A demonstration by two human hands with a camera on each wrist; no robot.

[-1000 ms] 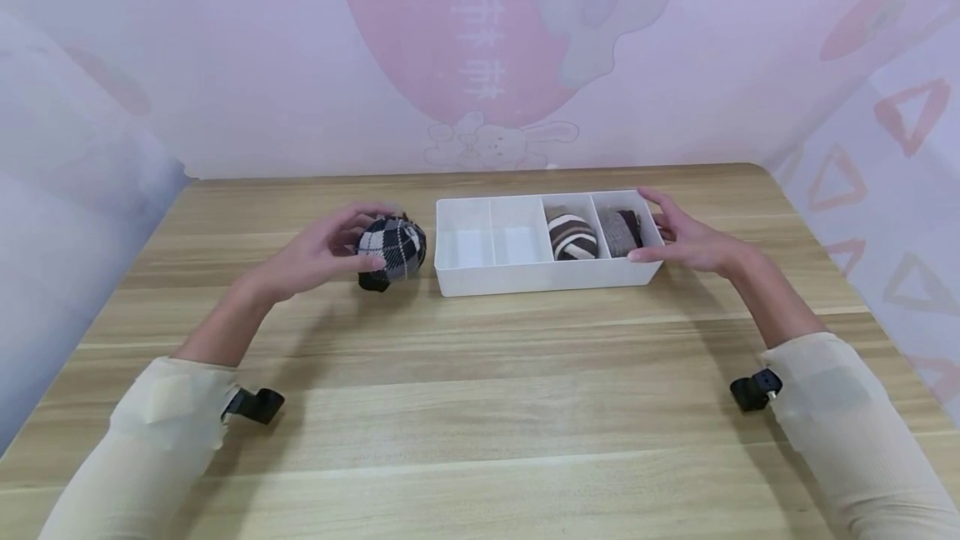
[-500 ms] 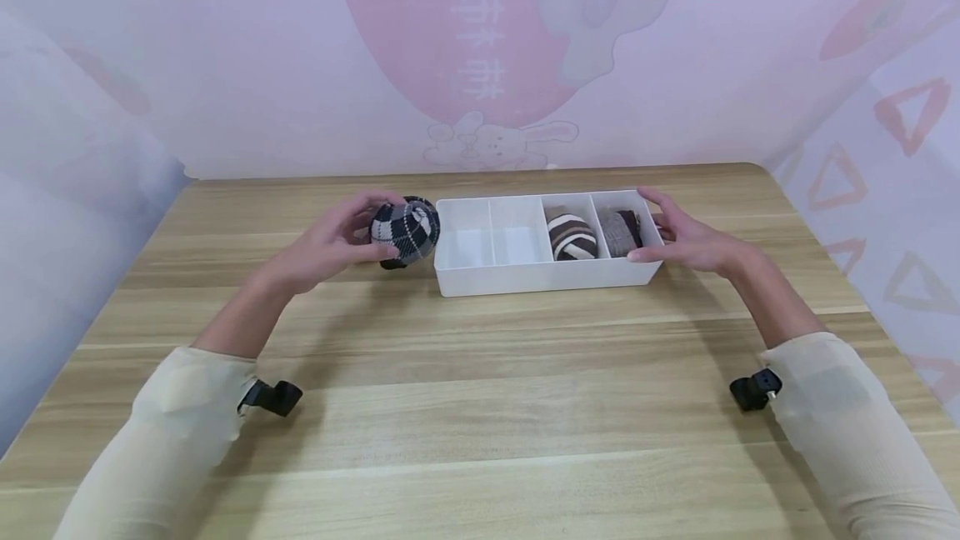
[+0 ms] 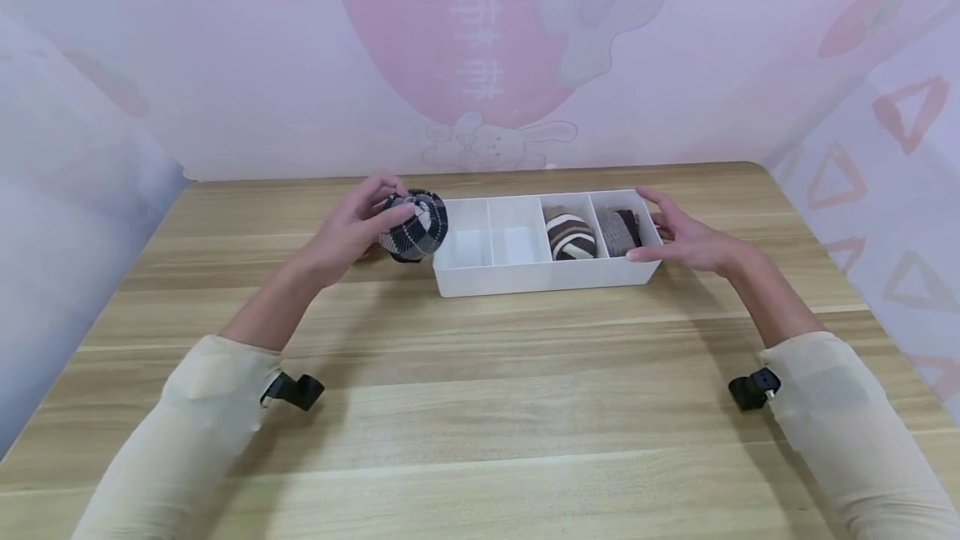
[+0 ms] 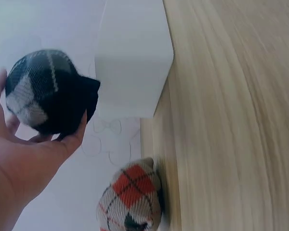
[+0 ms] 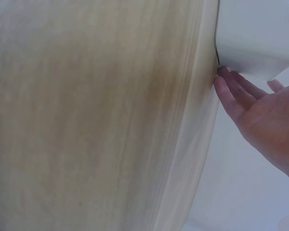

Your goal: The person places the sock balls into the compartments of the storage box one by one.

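The left hand (image 3: pixel 352 227) had its fingers curled round a rolled-up sock ball (image 3: pixel 415 225), black and grey argyle, gripping it off the desk (image 3: pixel 480 407) right at the left end of the tray (image 3: pixel 525 277). From the head view the ball sat over the tray's left wall, not inside any compartment. In the left wrist view the ball (image 4: pixel 45 91) was cupped against the palm (image 4: pixel 29 163), thumb wrapped under it, with the tray's white end wall (image 4: pixel 132 62) just beside it.

The right hand (image 3: pixel 686 240) was at the tray's right end, fingers mostly straight and spread, thumb along the front corner and fingertips over the back rim, so steadying it rather than grabbing. The right wrist view showed fingertips (image 5: pixel 226 89) touching the tray's corner (image 5: pixel 253 36) down where it met the desk.

The tray itself was a long white one with four compartments, sitting toward the desk's back edge, a bit right of middle. The two left compartments showed bare white bottoms. The third held a brown and white striped sock ball (image 3: pixel 572 237), and the rightmost had a grey one (image 3: pixel 618 230).

The left wrist view also caught a red and grey argyle sock ball (image 4: pixel 130 202) lying on the desk near the back edge, behind the left hand. The head view didn't show that one, the hand was in the way.
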